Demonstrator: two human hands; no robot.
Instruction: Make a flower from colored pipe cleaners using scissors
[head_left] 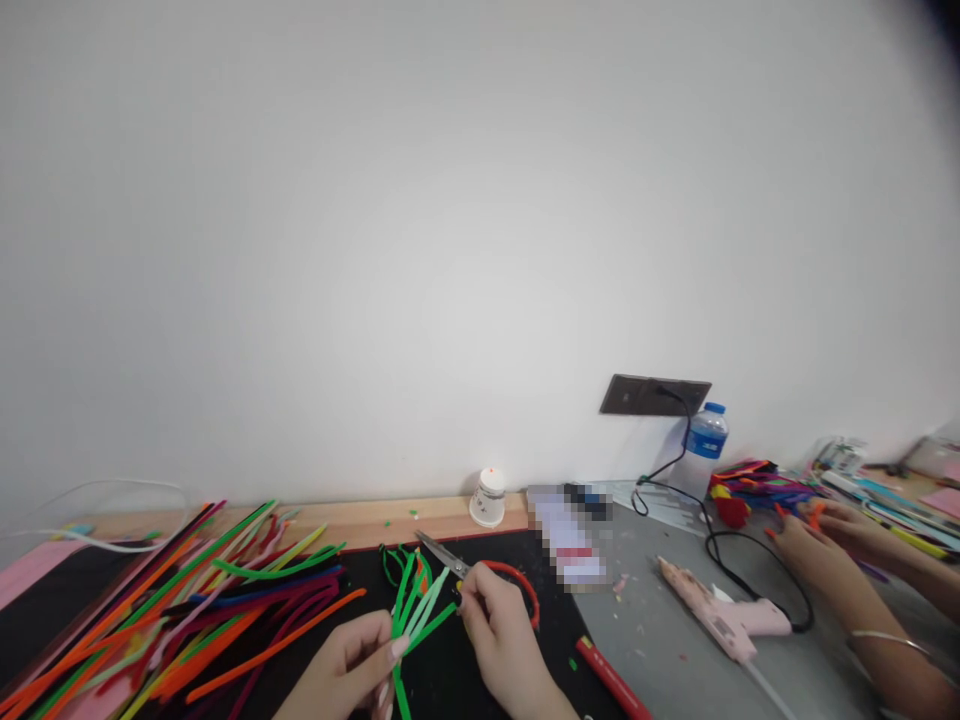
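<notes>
Green pipe cleaners (417, 608) — a small bundle, fanned out upward — stand at the near edge of the black mat (465, 690), between the two hands. The left hand (352, 668) is closed round the bundle's lower part, thumb and fingers pinching the stems together. The right hand (501, 628) is closed on the red handles of the scissors (444, 553). The blades point up and left, just beside the upper tips of the stems; we cannot tell whether they are parted.

Handling, in our judgement: the green pipe cleaners are very light, fuzzy and not slippery. They are soft to bend, unlikely to break, but quick to kink. The sound hold is low on the bundle, where the left hand has it.

Left of the hands lies a loose pile of pipe cleaners (187, 610) in orange, green and purple. A red stick (611, 682) lies near the right hand. Farther right, a pink glue gun (724, 618) lies on the grey surface, and another person's hands (814, 535) are among coloured stems. By the wall we record an upturned white cup (489, 497), a water bottle (706, 440) and a wall socket (654, 395).

Writing: none legible — the bottle's blue label and the cup's mark are too small.
</notes>
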